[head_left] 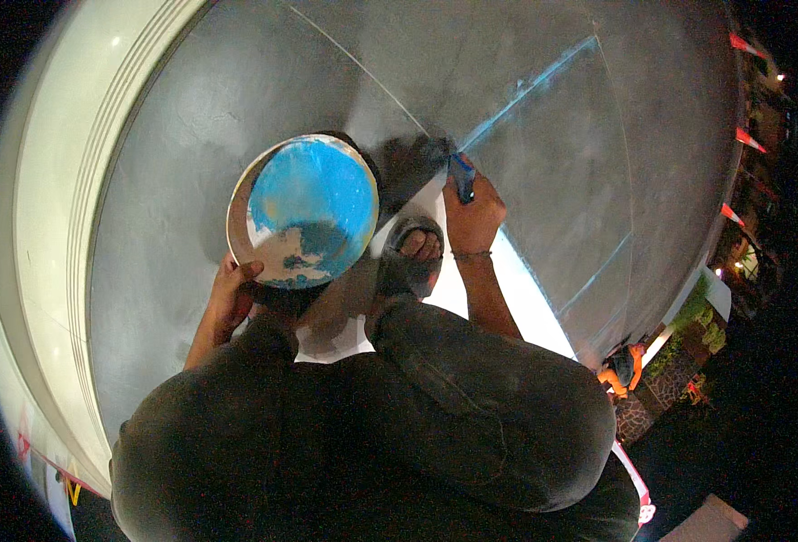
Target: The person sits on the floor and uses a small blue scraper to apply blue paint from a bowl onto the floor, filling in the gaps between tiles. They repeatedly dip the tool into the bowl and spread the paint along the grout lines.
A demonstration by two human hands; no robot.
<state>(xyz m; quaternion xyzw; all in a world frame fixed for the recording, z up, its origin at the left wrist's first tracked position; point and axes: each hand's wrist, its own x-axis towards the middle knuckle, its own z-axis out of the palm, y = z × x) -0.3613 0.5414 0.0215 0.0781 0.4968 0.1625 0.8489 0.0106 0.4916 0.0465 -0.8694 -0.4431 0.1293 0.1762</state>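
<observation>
Seen from above, a crouching person works at a grey wall. The left hand point(233, 294) curls shut around the lower rim of a round, shallow bowl point(303, 210), thumb on the edge, holding it up near the knees. Inside the bowl — bright blue paint covers most of the bottom, with bare pale patches along the lower side. The right hand point(473, 217) is closed in a fist around a blue-handled brush point(461, 177) — its tip touches the wall at the end of a thin blue line point(530, 84). A sandalled foot point(416, 248) rests between the hands.
</observation>
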